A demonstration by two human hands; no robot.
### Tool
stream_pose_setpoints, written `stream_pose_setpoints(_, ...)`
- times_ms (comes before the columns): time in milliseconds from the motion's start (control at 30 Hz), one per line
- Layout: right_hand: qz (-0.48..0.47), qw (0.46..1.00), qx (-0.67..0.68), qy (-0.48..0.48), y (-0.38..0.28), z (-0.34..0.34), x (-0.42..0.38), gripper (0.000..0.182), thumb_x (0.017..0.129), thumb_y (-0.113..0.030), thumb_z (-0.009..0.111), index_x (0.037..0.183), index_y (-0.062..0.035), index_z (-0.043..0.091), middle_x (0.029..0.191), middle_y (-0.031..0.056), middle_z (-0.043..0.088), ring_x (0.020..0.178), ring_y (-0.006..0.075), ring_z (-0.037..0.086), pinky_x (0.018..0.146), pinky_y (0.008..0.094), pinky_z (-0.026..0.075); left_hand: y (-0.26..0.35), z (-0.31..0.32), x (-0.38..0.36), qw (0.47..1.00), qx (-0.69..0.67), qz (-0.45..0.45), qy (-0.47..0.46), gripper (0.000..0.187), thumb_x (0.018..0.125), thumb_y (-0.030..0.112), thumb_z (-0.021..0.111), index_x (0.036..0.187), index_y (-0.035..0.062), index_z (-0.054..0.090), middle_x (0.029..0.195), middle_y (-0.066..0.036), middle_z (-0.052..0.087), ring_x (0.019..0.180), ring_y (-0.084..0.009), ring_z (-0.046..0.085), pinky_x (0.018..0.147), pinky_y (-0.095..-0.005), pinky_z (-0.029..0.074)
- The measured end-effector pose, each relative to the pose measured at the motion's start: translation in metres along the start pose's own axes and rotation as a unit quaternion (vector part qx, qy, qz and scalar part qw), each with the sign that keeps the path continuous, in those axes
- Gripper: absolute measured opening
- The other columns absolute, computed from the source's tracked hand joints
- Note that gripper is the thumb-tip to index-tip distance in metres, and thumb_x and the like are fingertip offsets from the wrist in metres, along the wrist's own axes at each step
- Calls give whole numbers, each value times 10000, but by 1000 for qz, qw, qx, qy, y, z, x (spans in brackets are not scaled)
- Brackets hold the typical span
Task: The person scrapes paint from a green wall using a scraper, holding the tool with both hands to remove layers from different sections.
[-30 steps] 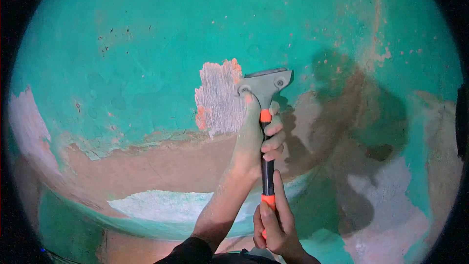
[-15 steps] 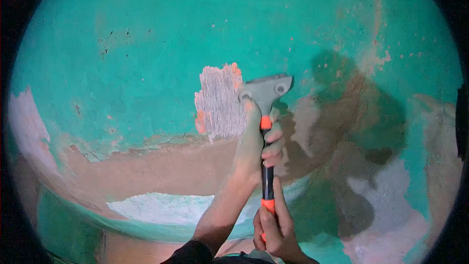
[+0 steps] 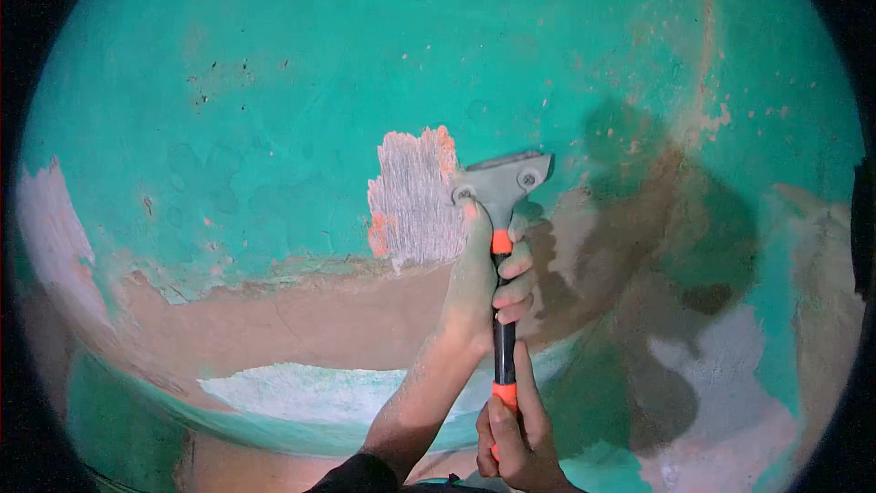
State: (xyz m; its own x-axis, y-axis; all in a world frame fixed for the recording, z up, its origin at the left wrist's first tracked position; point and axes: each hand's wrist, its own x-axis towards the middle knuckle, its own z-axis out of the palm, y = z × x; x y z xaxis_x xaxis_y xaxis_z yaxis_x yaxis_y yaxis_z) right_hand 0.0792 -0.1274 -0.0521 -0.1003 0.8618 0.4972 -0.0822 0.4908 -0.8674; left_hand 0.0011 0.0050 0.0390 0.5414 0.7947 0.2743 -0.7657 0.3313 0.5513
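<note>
A long-handled scraper (image 3: 505, 310) stands nearly upright in front of the wall, its wide grey head at the top and its black handle banded in orange. My left hand (image 3: 488, 274) is wrapped round the upper handle, with the thumb against the back of the head. Lower down, my right hand (image 3: 518, 438) closes on the orange end of the handle. Just left of the head is a scraped, pale patch (image 3: 415, 196) with orange edges. The head's blade edge lies at the green paint; whether it touches cannot be made out.
Green paint covers most of the wall (image 3: 301, 64). A bare brown band (image 3: 319, 324) runs below it, with a whitish patch (image 3: 310, 391) underneath. At the right is a wall corner with flaked paint, and a dark shadow (image 3: 712, 219) falls there.
The scraper, both hands and the wall patch all appear slightly lower in the picture, as the view shifts a little. Both hands keep the same hold on the handle.
</note>
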Motion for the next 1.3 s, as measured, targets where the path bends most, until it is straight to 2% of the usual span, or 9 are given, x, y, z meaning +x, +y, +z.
stream_pose_setpoints(267,64,994,85,11,-25,7,2,608,1025,-234,369,1521,-50,69,625,-31,382,437,46,322,413,203,311,0,1,0,1000,-18,-4,2,518,921,666,320,894,166,455,608,74,324,376,-27,243,299,-176,213)
stream_pose_setpoints(400,-36,999,33,2,7,2,4,599,1026,-230,367,1518,-39,86,618,-31,382,438,45,314,425,202,306,0,-1,-1,1000,11,5,14,512,925,659,327,896,164,456,609,74,321,379,-26,243,300,-176,212)
stream_pose_setpoints(467,-9,998,57,6,-8,4,7,594,1026,-228,366,1517,-33,94,617,-34,379,438,44,308,432,201,304,1,1,1,1000,4,8,3,507,928,654,327,896,164,454,610,75,320,379,-26,241,302,-175,212)
stream_pose_setpoints(567,196,978,64,9,-41,6,9,670,1000,-208,371,1507,-62,-42,629,48,421,418,88,375,405,233,366,3,2,3,1000,-6,14,-4,507,928,656,323,892,166,450,607,75,314,379,-27,238,303,-175,206)
stream_pose_setpoints(767,178,982,55,-6,-40,5,11,664,1002,-196,359,1506,-67,-53,653,49,435,429,86,384,420,228,377,5,4,5,1000,-12,13,-6,516,924,666,307,883,170,446,598,75,299,374,-27,231,301,-179,194)
stream_pose_setpoints(867,-47,998,30,5,2,3,6,590,1027,-228,364,1519,-44,96,613,-38,384,433,44,306,432,200,303,1,2,-2,1000,18,10,23,513,925,664,307,887,170,442,603,74,296,373,-27,228,299,-179,195)
stream_pose_setpoints(967,16,1000,25,8,-11,5,4,594,1026,-238,362,1524,-65,89,617,-39,390,430,44,305,421,201,311,4,5,-1,1000,6,9,9,510,926,660,312,887,167,437,609,73,302,373,-27,230,297,-180,198)
stream_pose_setpoints(1067,204,978,49,1,-44,5,12,663,998,-183,350,1503,-55,-60,642,45,429,428,86,383,420,231,380,6,4,4,1000,-18,16,-6,511,927,658,314,889,163,438,614,71,317,373,-28,231,295,-179,204)
stream_pose_setpoints(1300,173,983,55,-9,-37,3,12,669,994,-196,370,1504,-42,-34,641,41,427,443,81,379,414,226,369,7,7,3,1000,0,21,1,513,925,658,313,886,161,437,613,72,312,374,-27,232,293,-175,207)
